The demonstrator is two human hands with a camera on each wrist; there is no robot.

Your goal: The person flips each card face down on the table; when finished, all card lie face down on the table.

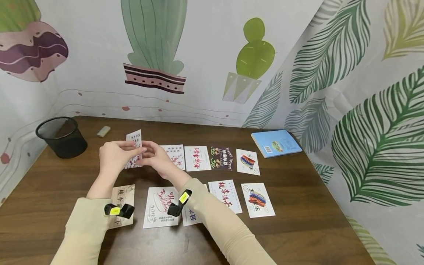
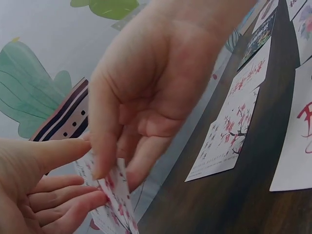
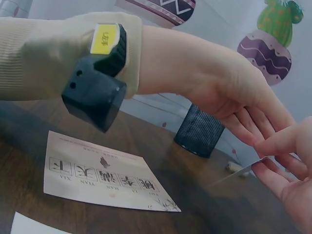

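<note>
Nearest the camera, my right sleeve [image 1: 228, 224] slants across the lower part of the head view, partly covering the near row of cards. Between my left fingers [image 1: 126, 144] and my right fingers [image 2: 103, 146] a blossom-printed card [image 1: 135, 137] is held upright, its long axis close to vertical; the right wrist view shows it nearly edge-on. The card lies rightward of my left palm and leftward of my right palm. My left fingers cross its face and pinch it at about mid-height; my right fingers pinch it from the right-hand side. As both touch it, neither side is clearly nearer. Whether it is one sheet or more, I cannot tell.

Outward from it, a second blossom card [image 1: 177, 156] lies flat on the tabletop [image 1: 298, 228], partly hidden by my right wrist, with a red-lettered card [image 1: 197, 158] and a dark card [image 1: 222, 158] continuing that far row rightward. Nearer me, a beige card [image 1: 125, 200] lies beside my left wrist, lengthwise away from me. A black mesh holder [image 1: 64, 141] stands at the left; a blue book [image 1: 281, 143] lies at the far right.
</note>
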